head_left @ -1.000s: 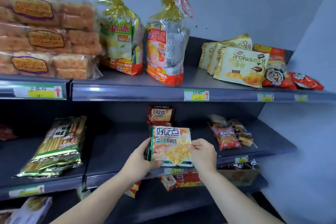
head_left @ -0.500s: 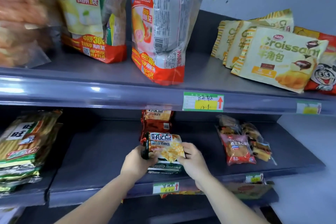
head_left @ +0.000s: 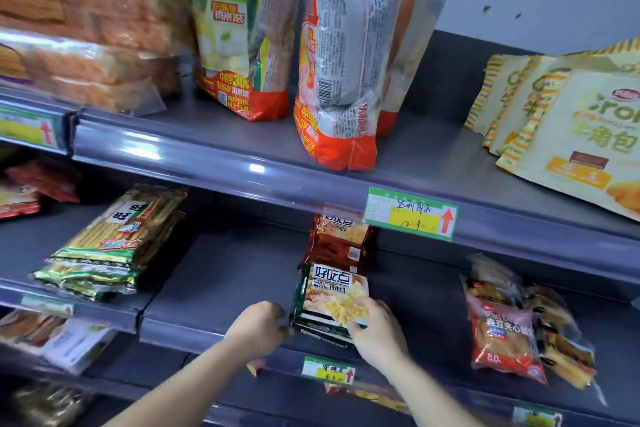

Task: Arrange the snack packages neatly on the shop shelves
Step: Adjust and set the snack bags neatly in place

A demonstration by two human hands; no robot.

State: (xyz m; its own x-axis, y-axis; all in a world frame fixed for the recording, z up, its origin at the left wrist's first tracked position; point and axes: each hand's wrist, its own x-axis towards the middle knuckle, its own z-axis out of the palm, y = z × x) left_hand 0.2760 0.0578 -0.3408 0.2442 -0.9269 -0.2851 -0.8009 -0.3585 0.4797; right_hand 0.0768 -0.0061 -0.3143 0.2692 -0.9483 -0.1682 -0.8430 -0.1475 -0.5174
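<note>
A green and white biscuit packet (head_left: 330,295) lies on top of a small stack at the front of the middle shelf (head_left: 221,281). My left hand (head_left: 258,326) has curled fingers at the stack's left edge. On the packet's lower right corner my right hand (head_left: 375,329) rests, thumb on its face. Right behind the stack stands a brown packet (head_left: 337,243) of the same brand.
Green breadstick packs (head_left: 107,246) are stacked to the left, and red bean cake packs (head_left: 502,329) lie to the right. The upper shelf (head_left: 214,152) carries two tall bags (head_left: 343,80), wrapped cakes (head_left: 83,45) and croissant packs (head_left: 568,135). More packets show on the shelf below.
Both hands carried the green packet forward and set it flat on the stack on the middle shelf. The camera moved closer to the shelves.
</note>
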